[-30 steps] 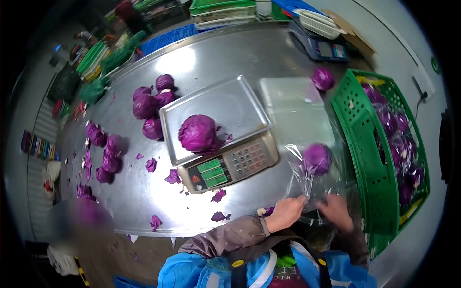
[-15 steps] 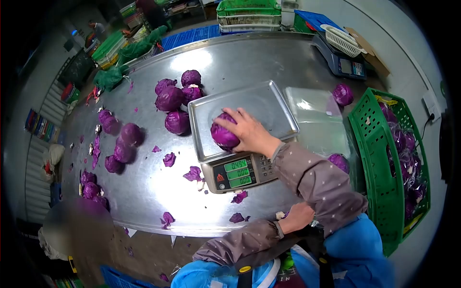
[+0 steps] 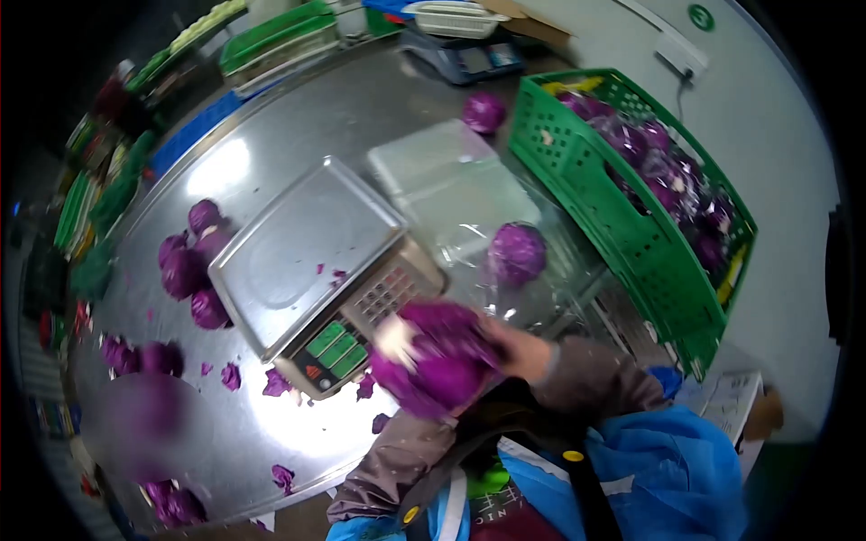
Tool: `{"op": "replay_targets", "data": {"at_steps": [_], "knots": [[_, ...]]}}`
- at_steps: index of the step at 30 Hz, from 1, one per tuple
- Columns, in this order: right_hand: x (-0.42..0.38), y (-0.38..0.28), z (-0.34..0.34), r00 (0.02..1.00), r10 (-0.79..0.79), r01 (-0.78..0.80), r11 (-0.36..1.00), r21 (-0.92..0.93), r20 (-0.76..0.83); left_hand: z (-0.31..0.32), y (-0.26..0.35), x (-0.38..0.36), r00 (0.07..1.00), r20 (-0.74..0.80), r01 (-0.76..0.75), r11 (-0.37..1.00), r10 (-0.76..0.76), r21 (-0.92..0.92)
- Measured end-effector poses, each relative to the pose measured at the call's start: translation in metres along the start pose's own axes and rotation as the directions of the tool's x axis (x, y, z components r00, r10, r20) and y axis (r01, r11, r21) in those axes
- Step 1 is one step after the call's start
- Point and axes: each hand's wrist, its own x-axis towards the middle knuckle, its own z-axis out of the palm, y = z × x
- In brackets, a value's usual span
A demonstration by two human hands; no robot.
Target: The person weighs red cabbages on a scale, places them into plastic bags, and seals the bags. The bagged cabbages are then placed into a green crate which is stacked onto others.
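Note:
A red cabbage [image 3: 433,365], blurred by motion and with its pale stem end showing, is held close in front of my body. My right hand [image 3: 521,350] grips it from the right side, its fingertips hidden. The cabbage covers my left hand; only the left sleeve [image 3: 401,464] leads up to it. Just beyond sits a digital scale [image 3: 397,293] with lit green displays, its metal pan [image 3: 302,248] holding a few small leaf scraps. Right of the scale, another red cabbage [image 3: 517,254] rests on clear plastic bags [image 3: 451,171].
A green crate [image 3: 595,216] with wrapped red cabbages stands at the right. Several loose cabbages [image 3: 185,273] and leaf scraps lie on the metal table [image 3: 343,117] to the left. One cabbage [image 3: 484,113] and a second scale [image 3: 460,54] are at the back.
My right hand has lifted a cabbage off the scale pan and brought it toward my body. The view has turned to the right.

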Motion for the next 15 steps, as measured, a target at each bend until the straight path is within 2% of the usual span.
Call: {"op": "replay_targets", "data": {"at_steps": [1, 2, 3, 4, 6, 7, 8, 11, 12, 14, 15], "knots": [[-0.027, 0.007, -0.003, 1.000, -0.021, 0.021, 0.999, -0.028, -0.011, -0.012, 0.004, 0.009, 0.990, 0.085, 0.131, 0.968, -0.115, -0.216], [-0.051, 0.014, -0.010, 0.998, 0.026, -0.031, 0.996, -0.082, -0.056, -0.016, 0.008, 0.016, 0.958, 0.194, 0.275, 0.875, -0.213, -0.399], [-0.063, 0.021, -0.019, 1.000, -0.022, 0.023, 0.995, -0.101, 0.009, 0.009, 0.000, 0.017, 0.956, -0.142, 0.244, 0.964, -0.257, -0.103], [-0.075, 0.027, -0.022, 0.990, 0.027, -0.025, 1.000, 0.013, -0.142, 0.011, 0.001, 0.015, 0.947, -0.295, 0.105, 0.991, -0.126, -0.089], [-0.091, 0.025, -0.030, 0.985, -0.046, 0.044, 0.999, -0.014, -0.168, 0.008, 0.002, 0.019, 0.950, -0.292, 0.085, 0.990, -0.114, -0.109], [-0.088, 0.044, -0.052, 0.970, -0.145, 0.170, 0.978, 0.121, -0.195, 0.004, 0.004, 0.022, 0.955, -0.275, 0.064, 0.984, -0.109, -0.167], [-0.083, 0.051, -0.060, 0.929, -0.180, 0.241, 0.958, 0.159, -0.324, 0.004, 0.007, 0.023, 0.949, -0.293, 0.074, 0.985, -0.117, -0.155], [-0.078, 0.041, -0.071, 0.760, -0.111, 0.206, 0.976, 0.075, -0.640, 0.005, 0.013, 0.023, 0.947, -0.304, 0.069, 0.990, -0.102, -0.120], [-0.075, 0.039, -0.075, 0.759, -0.114, 0.214, 0.974, 0.080, -0.641, 0.009, 0.017, 0.021, 0.957, -0.290, 0.018, 0.998, -0.034, -0.059], [-0.069, 0.034, -0.081, 0.656, 0.014, 0.126, 0.984, 0.127, -0.755, 0.014, 0.034, 0.021, 0.956, -0.268, -0.109, 0.993, 0.118, 0.048], [-0.063, 0.038, -0.085, 0.627, -0.115, 0.119, 0.992, -0.051, -0.770, 0.020, 0.036, 0.021, 0.960, -0.245, -0.119, 0.989, 0.139, 0.093]]}}
